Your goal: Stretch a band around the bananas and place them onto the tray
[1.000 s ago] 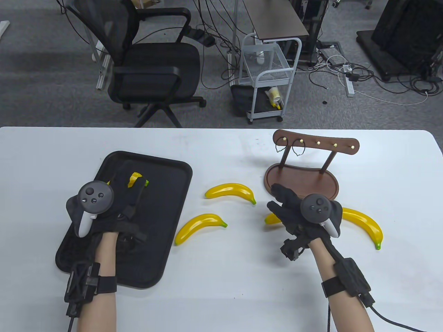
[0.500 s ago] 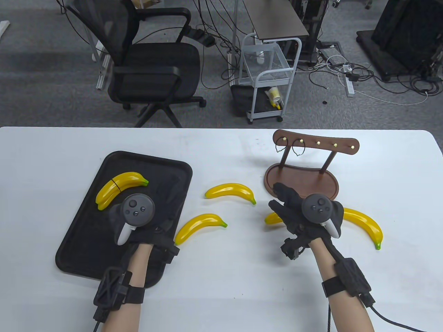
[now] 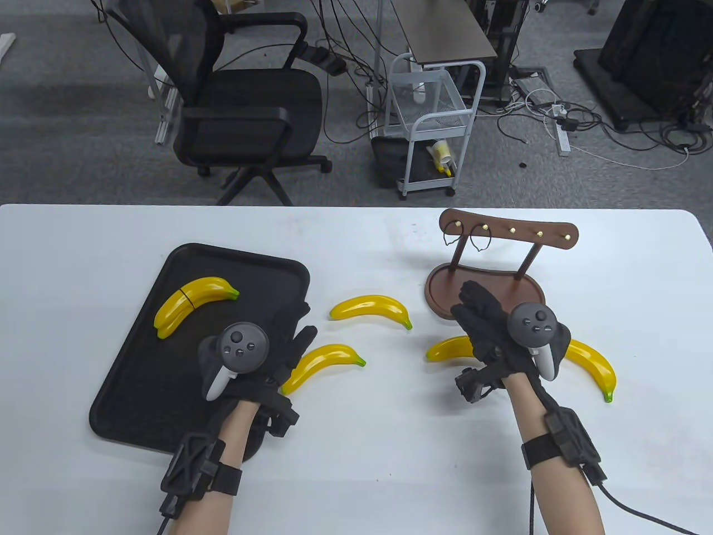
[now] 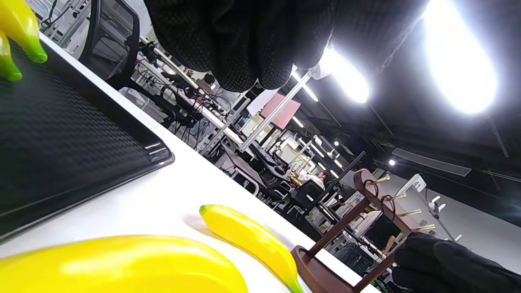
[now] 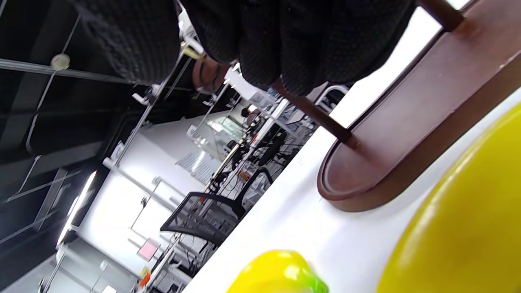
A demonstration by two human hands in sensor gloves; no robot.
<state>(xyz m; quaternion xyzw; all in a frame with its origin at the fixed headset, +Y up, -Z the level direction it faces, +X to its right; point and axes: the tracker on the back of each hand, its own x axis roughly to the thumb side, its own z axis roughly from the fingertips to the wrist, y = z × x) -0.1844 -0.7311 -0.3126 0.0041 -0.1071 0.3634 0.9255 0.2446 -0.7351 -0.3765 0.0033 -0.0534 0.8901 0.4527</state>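
A banded pair of bananas (image 3: 192,298) lies at the far left of the black tray (image 3: 278,267), one bundle done. Four loose bananas lie on the white bench (image 3: 362,446) to its right. The left hand (image 3: 267,356), fingers straight and empty, reaches toward the nearest loose banana (image 3: 326,359), likely the next pick, while the right hand (image 3: 496,329) hovers relaxed and empty before the wooden band rack (image 3: 507,228).

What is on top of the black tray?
Two bananas tied with a band lie on the tray. The left hand covers part of it, so anything beneath it is hidden.
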